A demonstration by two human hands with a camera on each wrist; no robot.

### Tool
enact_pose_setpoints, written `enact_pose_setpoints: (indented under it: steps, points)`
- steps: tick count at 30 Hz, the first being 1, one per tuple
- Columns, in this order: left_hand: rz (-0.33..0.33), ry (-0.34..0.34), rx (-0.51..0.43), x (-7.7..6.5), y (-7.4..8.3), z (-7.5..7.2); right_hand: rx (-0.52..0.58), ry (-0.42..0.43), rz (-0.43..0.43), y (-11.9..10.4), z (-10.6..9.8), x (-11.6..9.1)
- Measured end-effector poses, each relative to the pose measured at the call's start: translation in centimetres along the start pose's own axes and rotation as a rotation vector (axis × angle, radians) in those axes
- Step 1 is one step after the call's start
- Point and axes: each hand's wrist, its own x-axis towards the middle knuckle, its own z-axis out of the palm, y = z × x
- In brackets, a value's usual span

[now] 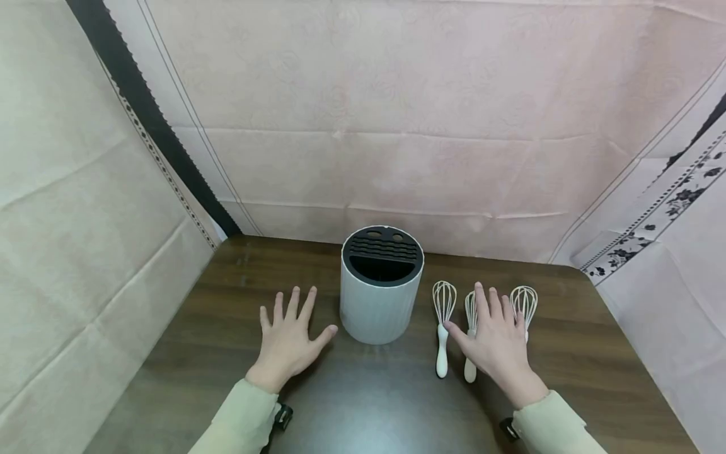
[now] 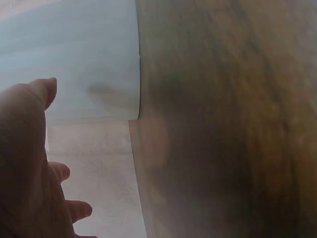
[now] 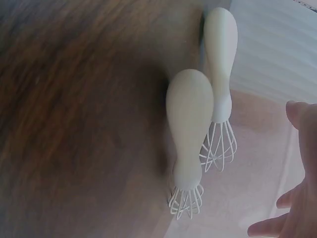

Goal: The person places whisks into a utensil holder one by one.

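Note:
My left hand (image 1: pixel 288 343), fingers spread and straight, is over the table just left of a white round utensil holder (image 1: pixel 374 315) with a black slotted top. It holds nothing. My right hand (image 1: pixel 496 340), also spread, is above the whisks on the right and grips none of them. The leftmost cream whisk (image 1: pixel 442 334) lies with its wires pointing away from me. The middle whisk (image 1: pixel 470 372) is partly covered by my thumb and palm. Of the rightmost whisk (image 1: pixel 524 302), mostly the wire head shows; its handle is hidden behind my hand. In the right wrist view, two whisk handles (image 3: pixel 190 114) appear near my fingers.
The dark brown wooden table (image 1: pixel 363 397) has rounded far corners. A pale cloth (image 1: pixel 397 139) hangs behind its far edge, and more cloth (image 1: pixel 74 252) covers the left side. The holder's top has a large opening, narrow slots and two round holes.

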Motion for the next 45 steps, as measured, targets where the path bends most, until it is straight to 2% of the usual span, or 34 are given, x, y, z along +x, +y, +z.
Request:
enact_pose_setpoints:
  steps: [2,4,10,12,14,16,20,25,37,45]
  points:
    - [-0.004,-0.024,-0.072,0.1,0.0,0.0,0.044,-0.018,0.006,0.0,-0.1,-0.1]
    - [-0.012,-0.061,-0.203,0.2,0.1,-0.2,0.108,-0.045,0.025,-0.1,-0.2,-0.1]
    - [-0.001,-0.158,-0.803,1.0,0.4,-1.3,0.319,-0.108,0.12,-0.2,-0.7,0.0]
    - [0.021,-0.177,-0.949,1.1,0.9,-2.1,0.372,-0.127,0.143,-0.2,-0.8,0.1]
    - [0.041,-0.171,-1.04,1.3,1.0,-2.4,0.416,-0.148,0.169,-0.1,-0.9,0.1]
    - [0.044,-0.16,-1.084,1.4,1.3,-2.6,0.457,-0.169,0.194,-0.2,-1.1,0.2]
    - [0.058,-0.092,-1.134,1.9,1.5,-2.1,0.543,-0.2,0.246,-0.4,-1.4,0.5]
    - [0.069,-0.046,-1.165,2.3,2.1,-2.2,0.635,-0.227,0.304,-0.6,-1.3,1.0]
    - [0.138,0.049,-1.212,3.8,4.3,-2.7,0.653,-0.26,0.325,-1.3,-0.6,2.1]
    - [0.125,0.043,-1.238,4.2,5.3,-3.0,0.656,-0.304,0.311,-2.0,0.0,2.5]
